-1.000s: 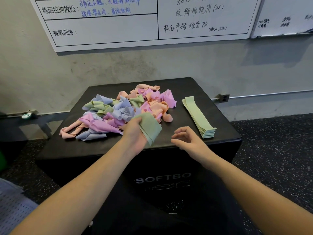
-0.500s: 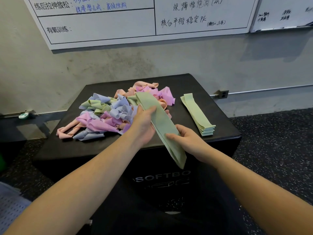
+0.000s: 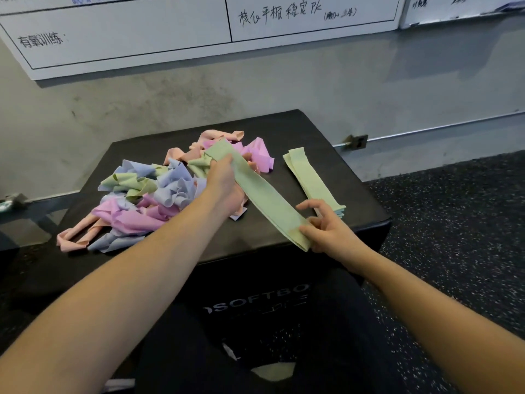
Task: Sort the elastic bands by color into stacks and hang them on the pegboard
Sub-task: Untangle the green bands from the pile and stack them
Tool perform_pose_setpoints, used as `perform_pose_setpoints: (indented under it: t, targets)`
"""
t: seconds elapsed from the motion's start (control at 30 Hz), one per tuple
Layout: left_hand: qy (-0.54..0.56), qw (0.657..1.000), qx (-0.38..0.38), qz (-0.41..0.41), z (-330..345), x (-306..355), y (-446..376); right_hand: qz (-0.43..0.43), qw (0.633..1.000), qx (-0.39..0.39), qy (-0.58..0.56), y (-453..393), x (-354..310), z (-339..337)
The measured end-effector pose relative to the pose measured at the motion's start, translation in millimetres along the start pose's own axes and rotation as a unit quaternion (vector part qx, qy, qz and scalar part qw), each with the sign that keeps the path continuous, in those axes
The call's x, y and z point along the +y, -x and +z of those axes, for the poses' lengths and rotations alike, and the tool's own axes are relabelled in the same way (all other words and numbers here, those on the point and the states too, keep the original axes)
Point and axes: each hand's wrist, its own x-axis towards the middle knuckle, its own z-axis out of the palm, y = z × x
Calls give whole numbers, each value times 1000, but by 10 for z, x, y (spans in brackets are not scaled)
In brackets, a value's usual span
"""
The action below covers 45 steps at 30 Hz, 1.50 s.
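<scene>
Since before, the band (image 3: 264, 194) is pulled flat between gripping left hand (image 3: 224, 180) and pinching right hand (image 3: 324, 228), ready for the stack (image 3: 309, 177) just right.

A grey concrete wall (image 3: 284, 89), stained and scuffed, is seen across the back. A whiteboard (image 3: 142, 35) ruled into boxes and written on by hand is fixed high on it, and the corner of a second board (image 3: 460, 9) is seen at the top right. A metal conduit (image 3: 426, 132) is run along the wall's foot. The floor (image 3: 454, 237) is covered in black speckled rubber. A black padded box (image 3: 326, 155), lettered "SOFTBO" on its front, is set against the wall.
</scene>
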Motion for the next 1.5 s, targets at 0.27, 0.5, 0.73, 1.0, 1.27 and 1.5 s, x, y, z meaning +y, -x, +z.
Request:
perform_pose_setpoints:
  t: [0.27, 0.5, 0.73, 1.0, 1.27, 1.5]
  targets:
    - [-63, 997, -48, -3, 467, -123, -456, 39, 999, 23, 18, -37, -5, -480]
    - [-194, 981, -3, 8, 791, -320, -1056, -79, 987, 67, 124, -183, 247, -941]
    - [-317, 948, -11, 14, 996, -562, -1483, -172, 929, 136, 297, -427, 472, -1297]
    - [-347, 938, -1, 0, 1178, -886, -1901, -221, 905, 108, 348, -772, 628, -1408]
    - [-403, 913, 55, 12, 1020, -1187, -2280, -175, 913, 9, 368, -817, 860, -1347]
    - [-398, 914, 73, 12, 973, -1223, -2237, -145, 932, 21, 333, -824, 817, -1367]
